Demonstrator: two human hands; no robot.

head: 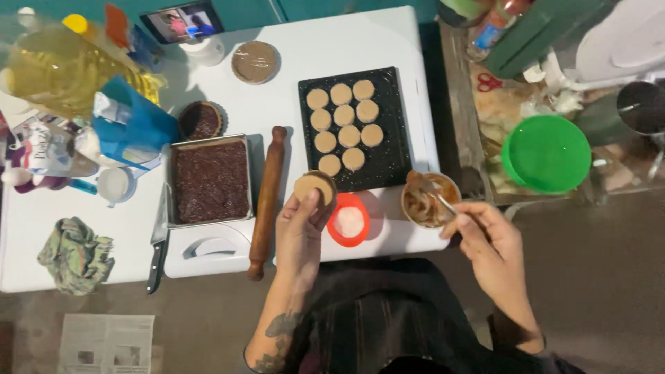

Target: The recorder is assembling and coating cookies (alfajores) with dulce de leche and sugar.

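My left hand [299, 232] holds a round tan biscuit [313, 185] up above the white table [48, 221], just in front of the black baking tray [395, 156]. That tray carries several more round biscuits [344, 114] in rows. My right hand [488, 239] grips a spoon [438, 197] whose tip rests in a small bowl of brown caramel-like spread [429, 201]. A red round cutter [348, 220] lies between my two hands.
A wooden rolling pin [268, 202] lies beside a metal pan of dark brown cake [210, 181]. A knife [156, 249], a crumpled cloth [76, 255], an oil bottle [66, 62], a blue bag [131, 125] and a phone [182, 22] sit left. A green bowl [546, 154] is right.
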